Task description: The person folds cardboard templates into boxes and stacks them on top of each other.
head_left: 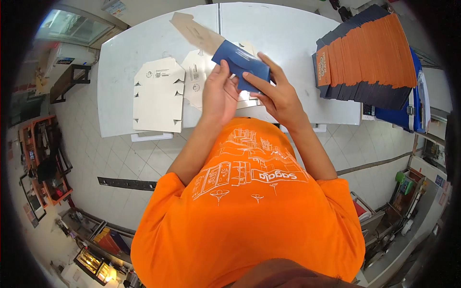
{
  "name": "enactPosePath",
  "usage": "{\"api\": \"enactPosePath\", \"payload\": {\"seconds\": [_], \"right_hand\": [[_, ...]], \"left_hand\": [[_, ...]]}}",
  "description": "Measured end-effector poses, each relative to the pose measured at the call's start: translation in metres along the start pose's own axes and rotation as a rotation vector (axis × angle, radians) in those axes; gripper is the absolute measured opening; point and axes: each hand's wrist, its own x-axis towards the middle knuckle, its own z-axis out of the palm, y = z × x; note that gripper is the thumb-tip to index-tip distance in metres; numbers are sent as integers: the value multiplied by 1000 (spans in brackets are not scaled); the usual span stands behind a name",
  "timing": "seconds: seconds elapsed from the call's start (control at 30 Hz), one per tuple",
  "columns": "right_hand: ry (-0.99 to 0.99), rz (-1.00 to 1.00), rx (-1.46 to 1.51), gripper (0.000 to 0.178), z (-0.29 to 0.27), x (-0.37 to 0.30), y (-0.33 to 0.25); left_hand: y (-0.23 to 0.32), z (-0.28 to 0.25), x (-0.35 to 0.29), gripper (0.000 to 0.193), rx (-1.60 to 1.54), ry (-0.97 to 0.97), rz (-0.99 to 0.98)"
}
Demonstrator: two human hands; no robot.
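A person in an orange shirt [249, 206] holds a blue carton [240, 60] in both hands above a white worktop [293, 33]. The left grip [222, 93] is closed on the carton's near left part, thumb lying on top. The right grip [281, 93] is closed on its right end, with fingers at the far corner and along the near side. A tan flap [197, 36], slightly blurred, stretches from the carton's upper left end toward the far edge of the worktop. Flat on the worktop at left lies a pale blank [158, 103] with notched sides. A second blank [191, 69] lies just to its right, partly hidden by the left forearm and hand; further pale pieces show beneath the carton, too covered to count. At right rises a long stack [370, 57] of orange and navy pieces, well apart from the blanks. A blue case [417, 108] with a latch sits beside the stack, near the worktop's right end. Below spreads a tiled floor [127, 161].
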Motion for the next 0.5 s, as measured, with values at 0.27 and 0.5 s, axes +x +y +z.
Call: {"api": "enactPosePath", "payload": {"seconds": [0.27,0.5], "right_hand": [[466,11,-7,42,35,-6,-8],[465,566,832,16,20,-33,1]], "left_hand": [[-22,23,-23,27,93,-12,94],[20,-21,-31,29,671,-190,-231]]}}
